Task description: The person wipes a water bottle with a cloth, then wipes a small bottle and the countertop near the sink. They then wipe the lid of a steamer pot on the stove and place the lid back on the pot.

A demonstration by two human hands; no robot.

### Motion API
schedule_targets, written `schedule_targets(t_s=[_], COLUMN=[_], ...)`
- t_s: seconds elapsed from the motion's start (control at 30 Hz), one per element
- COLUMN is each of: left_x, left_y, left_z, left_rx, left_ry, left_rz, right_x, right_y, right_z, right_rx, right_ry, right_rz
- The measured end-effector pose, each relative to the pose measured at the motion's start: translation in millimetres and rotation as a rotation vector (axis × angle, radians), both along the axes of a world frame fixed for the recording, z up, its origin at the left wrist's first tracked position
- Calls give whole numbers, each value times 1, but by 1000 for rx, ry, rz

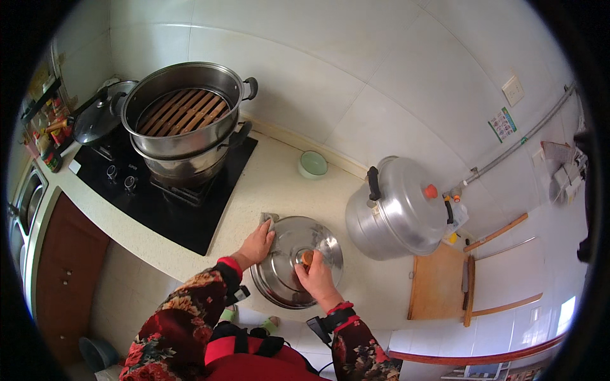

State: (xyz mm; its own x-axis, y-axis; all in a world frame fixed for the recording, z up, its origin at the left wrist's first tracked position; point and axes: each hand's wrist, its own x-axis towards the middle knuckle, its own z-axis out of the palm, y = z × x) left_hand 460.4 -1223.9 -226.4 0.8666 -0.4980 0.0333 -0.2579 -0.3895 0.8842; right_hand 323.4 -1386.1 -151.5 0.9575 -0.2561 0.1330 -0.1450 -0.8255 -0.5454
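Note:
A round, shiny steel pot lid [292, 244] lies on the pale counter in front of me, its near side close to the counter's front edge. My right hand [319, 277] is closed round the brown knob [307, 257] at the lid's middle. At the lid's far left rim, my left hand [256, 241] presses down with a grey cloth [269, 218] under its fingers. Part of the cloth is hidden by that hand. Both forearms wear dark floral sleeves with red cuffs.
Left, a steel steamer pot [184, 149] with a slatted wooden rack stands on the black stove [213, 213], beside a glass-lidded pan [98, 120]. A green bowl [312, 164] sits near the wall. Right are a large aluminium pot [397, 213] and a wooden board [438, 286].

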Motion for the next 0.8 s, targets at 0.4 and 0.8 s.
schedule_targets(t_s=[0.4,0.8], left_x=[2,-48], left_y=[4,53], left_z=[18,26], left_rx=[98,39], left_ry=[26,-52], left_rz=[-61,56], right_x=[12,35], right_y=[-37,23], right_z=[16,-7], right_rx=[-89,69], right_ry=[154,10], right_rz=[339,-156])
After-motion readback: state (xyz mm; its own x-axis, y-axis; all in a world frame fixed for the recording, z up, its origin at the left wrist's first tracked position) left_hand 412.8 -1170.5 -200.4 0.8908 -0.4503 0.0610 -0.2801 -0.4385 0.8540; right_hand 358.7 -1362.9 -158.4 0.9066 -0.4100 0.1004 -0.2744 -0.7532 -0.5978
